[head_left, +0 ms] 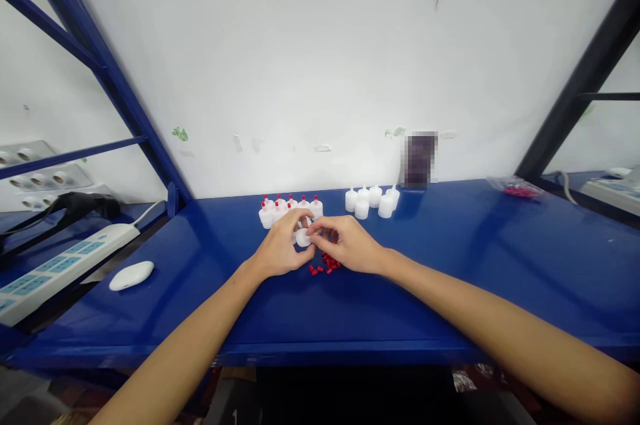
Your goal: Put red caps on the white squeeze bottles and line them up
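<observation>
A small white plastic bottle (303, 237) lies tipped on its side in my left hand (283, 245), whose fingers and thumb curl around it. My right hand (353, 243) is closed in a pinch at the bottle's right end; the fingertips hide whatever is between them. Below the hands is a loose pile of small red caps (330, 263). Just behind my left hand stands a group of white bottles with red tips (267, 217), partly covered by the fingers. Farther right, several white bottles with bare nozzles (361, 205) stand upright.
The blue tabletop (425, 291) meets a white wall. A white rounded case (132, 275) lies at the left, near a power strip (65, 265). A blurred dark rectangle (419, 159) leans on the wall. A clear bag with red pieces (520, 190) sits at the far right.
</observation>
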Demonstrator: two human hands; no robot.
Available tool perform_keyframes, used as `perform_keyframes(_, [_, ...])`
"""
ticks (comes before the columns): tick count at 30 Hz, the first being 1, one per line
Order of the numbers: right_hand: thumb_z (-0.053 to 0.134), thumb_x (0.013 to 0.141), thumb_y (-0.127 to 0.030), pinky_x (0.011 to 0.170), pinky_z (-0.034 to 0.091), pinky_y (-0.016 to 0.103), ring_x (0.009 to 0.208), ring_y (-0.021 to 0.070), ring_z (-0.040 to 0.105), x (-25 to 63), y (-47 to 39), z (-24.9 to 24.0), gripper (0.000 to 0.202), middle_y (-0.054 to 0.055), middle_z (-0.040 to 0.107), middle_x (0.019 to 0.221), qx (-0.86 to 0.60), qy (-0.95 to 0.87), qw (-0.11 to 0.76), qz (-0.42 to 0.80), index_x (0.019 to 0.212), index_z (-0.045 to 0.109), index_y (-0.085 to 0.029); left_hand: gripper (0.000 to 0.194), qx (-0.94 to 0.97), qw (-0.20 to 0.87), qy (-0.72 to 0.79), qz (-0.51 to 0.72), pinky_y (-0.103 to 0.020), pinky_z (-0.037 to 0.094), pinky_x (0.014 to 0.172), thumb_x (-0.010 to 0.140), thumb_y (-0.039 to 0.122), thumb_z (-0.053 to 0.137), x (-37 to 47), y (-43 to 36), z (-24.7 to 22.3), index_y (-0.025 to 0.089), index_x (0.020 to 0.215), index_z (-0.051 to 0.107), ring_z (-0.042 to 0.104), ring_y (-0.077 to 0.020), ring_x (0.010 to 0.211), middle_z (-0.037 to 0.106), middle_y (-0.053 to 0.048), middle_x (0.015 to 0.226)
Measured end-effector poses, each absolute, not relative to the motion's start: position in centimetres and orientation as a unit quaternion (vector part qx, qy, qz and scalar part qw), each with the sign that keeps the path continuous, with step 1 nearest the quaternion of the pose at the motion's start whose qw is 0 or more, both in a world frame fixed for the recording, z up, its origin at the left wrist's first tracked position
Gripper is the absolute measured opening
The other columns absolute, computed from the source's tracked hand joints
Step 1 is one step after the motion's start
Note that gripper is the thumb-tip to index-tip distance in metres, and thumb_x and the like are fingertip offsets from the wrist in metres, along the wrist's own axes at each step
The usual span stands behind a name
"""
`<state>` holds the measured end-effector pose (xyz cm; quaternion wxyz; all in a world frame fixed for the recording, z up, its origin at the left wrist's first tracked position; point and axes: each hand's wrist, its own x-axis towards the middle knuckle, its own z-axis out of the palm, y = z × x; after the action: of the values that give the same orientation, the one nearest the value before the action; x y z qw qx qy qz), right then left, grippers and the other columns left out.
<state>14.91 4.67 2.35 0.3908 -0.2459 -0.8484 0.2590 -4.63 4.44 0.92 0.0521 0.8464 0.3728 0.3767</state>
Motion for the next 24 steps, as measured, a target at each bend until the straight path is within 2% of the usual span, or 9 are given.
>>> perform_keyframes(3, [0.057,0.089,-0.018,0.062,0.043,0.024,0.06,0.0103,0.056,14.9,4.8,2.2,0.012,0.0,0.069,0.079,-0.259,-0.85,0.385,0.247,0.095,0.067,-0.018,0.033,0.857,0.048,0.36,0.366,-0.029,0.047,0.08,0.075,0.016,0.058,-4.2,4.3,1.1,0.02,0.107,0.052,0.06,-0.0168,0.087,0.062,-0.003,0.098])
perform_keyframes(7, [0.054,0.094,-0.026,0.065,0.043,0.024,0.065,0.0122,0.06,14.9,4.7,2.2,0.016,0.001,0.071,0.087,-0.271,-0.865,0.369,0.207,0.105,0.064,-0.02,0.016,0.863,0.085,0.374,0.329,-0.027,0.044,0.071,0.084,0.017,0.051,-3.9,4.2,1.3,0.02,0.1,0.051,0.057,-0.0146,0.076,0.062,-0.001,0.089])
perform_keyframes(10, [0.049,0.097,-0.032,0.067,0.041,0.026,0.073,0.0153,0.062,15.5,5.0,2.7,0.021,0.003,0.071,0.092,-0.315,-0.879,0.344,0.101,0.109,0.062,-0.021,0.011,0.862,0.084,0.387,0.315,-0.027,0.042,0.071,0.092,0.023,0.046,-4.2,4.4,1.3,0.019,0.099,0.053,0.055,-0.0145,0.073,0.062,-0.001,0.086])
perform_keyframes(12, [0.045,0.097,-0.03,0.067,0.04,0.028,0.078,0.0187,0.063,16.5,5.6,3.3,0.024,0.008,0.069,0.097,-0.38,-0.87,0.313,0.004,0.11,0.062,-0.019,0.015,0.864,0.064,0.394,0.308,-0.028,0.041,0.071,0.094,0.025,0.043,-4.4,4.5,1.3,0.018,0.091,0.056,0.054,-0.0146,0.073,0.061,-0.002,0.082])
perform_keyframes(16, [0.047,0.093,-0.028,0.069,0.042,0.033,0.094,0.0295,0.061,18.7,7.3,3.9,0.03,0.02,0.06,0.113,-0.527,-0.809,0.209,-0.153,0.117,0.059,-0.014,0.02,0.86,0.035,0.409,0.304,-0.027,0.04,0.069,0.093,0.025,0.043,-4.8,4.6,1.3,0.018,0.08,0.056,0.051,-0.0142,0.069,0.058,-0.001,0.075])
perform_keyframes(20, [0.047,0.093,-0.028,0.071,0.044,0.036,0.096,0.032,0.061,19.8,8.3,3.3,0.03,0.021,0.058,0.114,-0.575,-0.803,0.112,-0.113,0.117,0.057,-0.013,0.025,0.857,0.011,0.414,0.305,-0.027,0.036,0.062,0.091,0.025,0.045,-4.7,4.6,1.4,0.018,0.068,0.052,0.046,-0.0128,0.061,0.053,0.0,0.066])
perform_keyframes(22, [0.047,0.094,-0.028,0.071,0.045,0.037,0.095,0.0327,0.062,19.6,8.2,3.0,0.031,0.021,0.057,0.113,-0.571,-0.809,0.103,-0.091,0.12,0.054,-0.013,0.028,0.854,0.004,0.424,0.301,-0.026,0.035,0.059,0.089,0.025,0.045,-4.7,4.6,1.5,0.018,0.063,0.049,0.044,-0.0124,0.058,0.05,0.001,0.061])
perform_keyframes(24, [0.048,0.093,-0.028,0.07,0.044,0.037,0.094,0.0328,0.063,19.3,8.1,2.7,0.034,0.022,0.056,0.116,-0.568,-0.811,0.112,-0.086,0.124,0.05,-0.013,0.025,0.851,0.012,0.432,0.298,-0.026,0.037,0.06,0.087,0.022,0.046,-4.7,4.6,1.5,0.018,0.063,0.052,0.048,-0.0131,0.059,0.054,0.0,0.062])
